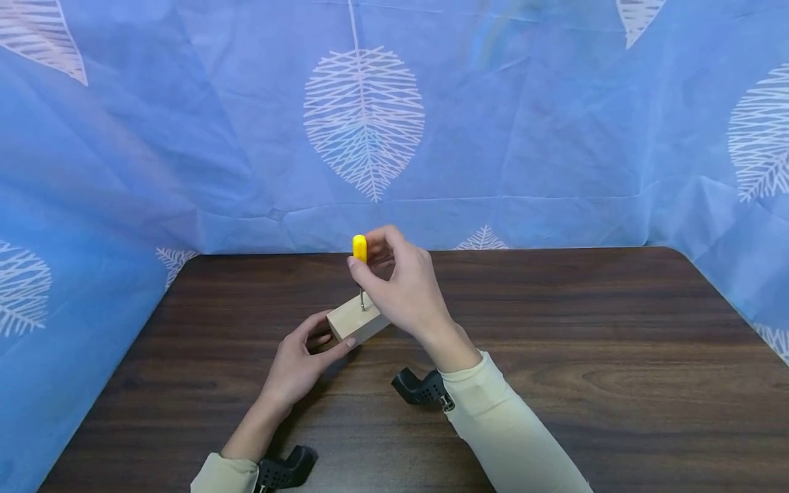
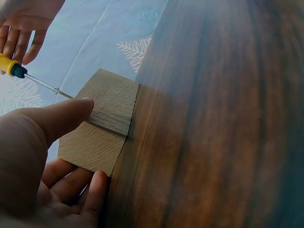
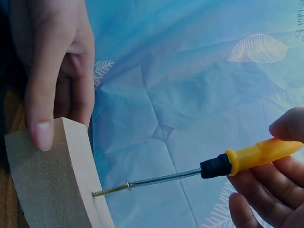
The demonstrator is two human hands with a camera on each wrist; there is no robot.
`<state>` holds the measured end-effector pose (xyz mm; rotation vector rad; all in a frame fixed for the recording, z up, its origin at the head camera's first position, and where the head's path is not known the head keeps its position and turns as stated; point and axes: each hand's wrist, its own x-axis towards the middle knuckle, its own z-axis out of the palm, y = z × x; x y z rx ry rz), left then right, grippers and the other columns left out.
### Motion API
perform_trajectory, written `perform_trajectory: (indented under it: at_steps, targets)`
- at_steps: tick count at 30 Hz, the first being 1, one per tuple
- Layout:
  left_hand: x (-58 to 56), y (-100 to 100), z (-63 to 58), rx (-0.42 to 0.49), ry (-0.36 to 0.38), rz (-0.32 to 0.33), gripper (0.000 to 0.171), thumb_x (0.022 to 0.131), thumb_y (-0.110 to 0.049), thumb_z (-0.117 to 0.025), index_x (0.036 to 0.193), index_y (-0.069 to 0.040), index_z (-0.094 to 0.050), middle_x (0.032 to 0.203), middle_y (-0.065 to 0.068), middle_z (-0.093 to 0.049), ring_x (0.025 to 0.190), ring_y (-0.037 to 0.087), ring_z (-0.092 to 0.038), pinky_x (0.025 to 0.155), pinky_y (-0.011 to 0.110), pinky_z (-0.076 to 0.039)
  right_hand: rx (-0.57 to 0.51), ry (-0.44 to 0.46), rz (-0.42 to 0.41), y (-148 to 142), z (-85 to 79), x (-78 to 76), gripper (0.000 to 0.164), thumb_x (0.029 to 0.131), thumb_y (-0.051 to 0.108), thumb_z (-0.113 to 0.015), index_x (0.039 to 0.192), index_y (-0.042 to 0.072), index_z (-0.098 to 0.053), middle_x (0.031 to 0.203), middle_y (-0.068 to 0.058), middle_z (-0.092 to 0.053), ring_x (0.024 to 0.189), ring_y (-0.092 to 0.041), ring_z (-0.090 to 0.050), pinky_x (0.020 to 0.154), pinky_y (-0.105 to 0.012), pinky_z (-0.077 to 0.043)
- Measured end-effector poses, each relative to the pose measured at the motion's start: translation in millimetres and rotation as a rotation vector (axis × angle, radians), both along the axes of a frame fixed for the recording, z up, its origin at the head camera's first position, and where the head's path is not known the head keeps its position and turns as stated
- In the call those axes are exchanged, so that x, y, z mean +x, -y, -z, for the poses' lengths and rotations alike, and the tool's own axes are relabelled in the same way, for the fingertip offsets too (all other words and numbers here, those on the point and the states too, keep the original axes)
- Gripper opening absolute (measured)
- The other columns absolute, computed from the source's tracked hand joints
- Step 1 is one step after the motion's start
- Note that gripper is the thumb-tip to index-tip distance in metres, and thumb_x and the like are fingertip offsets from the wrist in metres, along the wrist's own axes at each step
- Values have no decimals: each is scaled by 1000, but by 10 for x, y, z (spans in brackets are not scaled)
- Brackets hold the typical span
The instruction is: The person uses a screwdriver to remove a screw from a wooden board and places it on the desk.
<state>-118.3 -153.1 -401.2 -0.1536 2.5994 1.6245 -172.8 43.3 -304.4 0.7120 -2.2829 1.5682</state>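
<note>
A pale wooden block [image 1: 353,320] rests on the table, steadied at its left end by my left hand [image 1: 294,363], thumb on the near side and fingers behind. From its top face stands a brass-coloured screw [image 3: 111,191], its tip sunk in the wood and much of its thread showing. A screwdriver [image 1: 360,248] with a yellow handle and black collar stands upright, its metal shaft [image 3: 166,177] meeting the screw head. My right hand [image 1: 407,287] pinches the handle between thumb and fingers. The left wrist view shows two wood faces [image 2: 108,107] of the block beside my left thumb.
The dark wood-grain table [image 1: 592,329] spreads around both hands. Behind it hangs a blue cloth [image 1: 246,103] with white leaf prints. A black wrist device [image 1: 419,387] sits at the right sleeve, and another black device [image 1: 286,469] at the left.
</note>
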Motion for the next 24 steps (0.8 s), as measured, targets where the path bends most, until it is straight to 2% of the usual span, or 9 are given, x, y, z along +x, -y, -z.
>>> perform_trajectory:
  at_steps: [9,12,16,19,21,24]
  targets:
    - [-12,-41,-17,4,-15,7,64,94,-40,-85,152,-28,-59,152,11,-62,138,38,-64,106,56,-58,0,-2,27,-53,-32,32,24,100,12,-70,123,7,-72,108,-6,-77,96,-18,-73,94,-43,-62]
    - [-11,-46,-21,4,-13,12,65,94,-41,-85,152,-28,-59,153,11,-61,138,38,-64,106,56,-58,-28,-11,28,-69,-39,50,24,100,12,-71,124,8,-73,108,-5,-78,94,-16,-73,90,-46,-63]
    - [4,-43,-8,7,-6,5,64,94,-41,-85,151,-30,-59,152,9,-62,139,37,-63,107,55,-58,-73,-78,36,-137,-91,86,23,100,11,-73,122,9,-74,103,-4,-79,90,-14,-74,82,-40,-63]
    - [18,-35,9,13,-14,7,64,94,-41,-85,151,-30,-59,151,9,-62,139,37,-63,106,54,-59,-83,-99,56,-292,-132,106,23,98,9,-76,121,6,-74,101,-6,-80,88,-15,-75,81,-31,-63]
    - [26,-29,16,15,-19,10,64,94,-42,-85,152,-30,-59,150,9,-63,139,37,-63,105,54,-59,-83,-50,75,-454,-137,119,23,97,8,-77,120,5,-74,101,-9,-80,87,-16,-76,81,-27,-63]
    - [34,-14,24,16,-22,16,65,94,-42,-85,152,-30,-58,151,10,-62,139,38,-63,105,53,-60,-30,82,141,-780,-89,155,25,97,14,-81,120,6,-75,104,-10,-80,87,-16,-75,79,-23,-63]
